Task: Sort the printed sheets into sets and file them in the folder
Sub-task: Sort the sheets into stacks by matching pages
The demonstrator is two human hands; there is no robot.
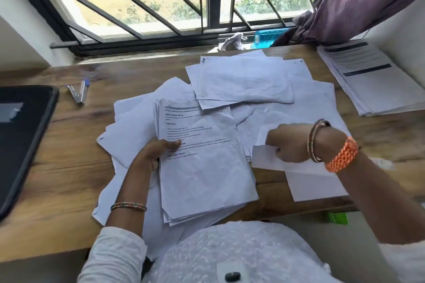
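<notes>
My left hand [154, 153] grips a thick set of printed sheets [204, 167] by its left edge, thumb on the top page, which shows black headings and text. My right hand [291, 145] pinches the corner of a blank-faced sheet [308, 179] that hangs over the table's front edge. Loose white sheets [243, 82] lie scattered face down across the middle of the wooden table [57, 167]. A black folder [20, 140] lies at the far left.
A stapler [79, 93] sits left of the papers, near the folder. A neat stack of printed sheets [372, 78] lies at the back right. A blue bottle [269, 37], a crumpled cloth [232, 42] and a purple curtain [358, 0] are on the window sill.
</notes>
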